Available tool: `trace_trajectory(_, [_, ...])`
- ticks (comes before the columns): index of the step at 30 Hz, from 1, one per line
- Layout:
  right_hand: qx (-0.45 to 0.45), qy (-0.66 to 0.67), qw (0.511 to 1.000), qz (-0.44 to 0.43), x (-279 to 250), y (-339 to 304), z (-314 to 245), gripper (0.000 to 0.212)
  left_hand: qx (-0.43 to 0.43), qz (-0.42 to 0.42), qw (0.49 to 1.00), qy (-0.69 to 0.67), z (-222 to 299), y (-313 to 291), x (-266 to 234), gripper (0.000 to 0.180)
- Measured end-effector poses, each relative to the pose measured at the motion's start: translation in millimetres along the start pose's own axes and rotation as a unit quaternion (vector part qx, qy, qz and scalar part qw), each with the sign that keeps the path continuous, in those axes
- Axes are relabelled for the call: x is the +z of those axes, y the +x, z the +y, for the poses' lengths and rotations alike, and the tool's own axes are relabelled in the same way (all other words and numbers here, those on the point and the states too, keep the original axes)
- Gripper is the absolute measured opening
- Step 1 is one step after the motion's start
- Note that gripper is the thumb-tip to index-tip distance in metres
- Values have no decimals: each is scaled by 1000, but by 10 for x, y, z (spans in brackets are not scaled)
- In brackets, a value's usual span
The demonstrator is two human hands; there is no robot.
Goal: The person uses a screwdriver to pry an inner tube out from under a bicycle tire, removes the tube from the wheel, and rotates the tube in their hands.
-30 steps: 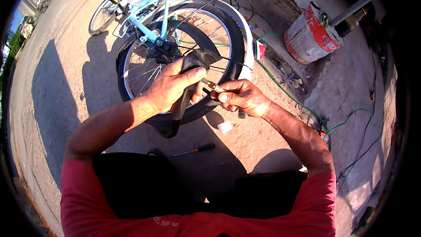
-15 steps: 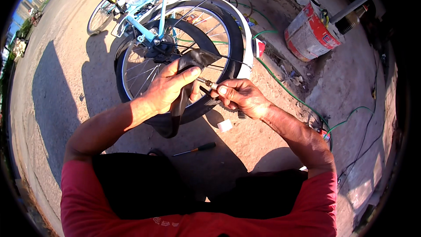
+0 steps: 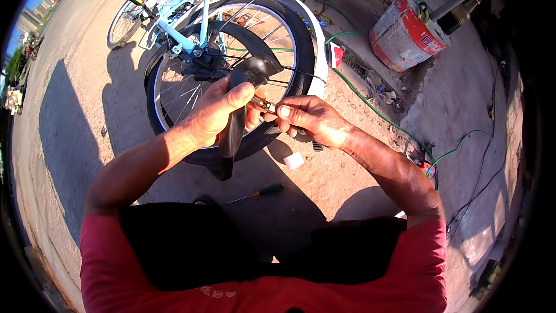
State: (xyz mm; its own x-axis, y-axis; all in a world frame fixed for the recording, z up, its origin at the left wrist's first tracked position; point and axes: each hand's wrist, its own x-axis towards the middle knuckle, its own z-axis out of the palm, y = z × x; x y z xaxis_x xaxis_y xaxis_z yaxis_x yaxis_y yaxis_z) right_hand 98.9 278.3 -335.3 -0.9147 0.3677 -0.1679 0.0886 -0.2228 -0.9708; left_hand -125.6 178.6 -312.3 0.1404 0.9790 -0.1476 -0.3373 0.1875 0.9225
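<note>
Holding a black tube [image 3: 233, 133] and metal fitting [image 3: 267, 105], the hands [image 3: 211, 113] [image 3: 318, 120] nearly touch.

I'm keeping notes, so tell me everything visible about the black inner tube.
The black inner tube looks like smooth, shiny rubber. The left hand grips it above the bicycle wheel; one stretch hangs below that hand, another seems to arc across the wheel. A metal valve-like stem juts rightward, its end pinched by the right hand.
</note>
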Motion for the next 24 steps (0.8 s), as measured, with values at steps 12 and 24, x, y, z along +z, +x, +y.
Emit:
trace_trajectory(12, [-40,-60,997,1,-201,-176,-146,46,-18,-113,991,-65,7,94,100,57])
trace_trajectory(24, [325,-216,886,250,-1628,-192,1180,56,-10,-115,993,-29,-8,53,35,53])
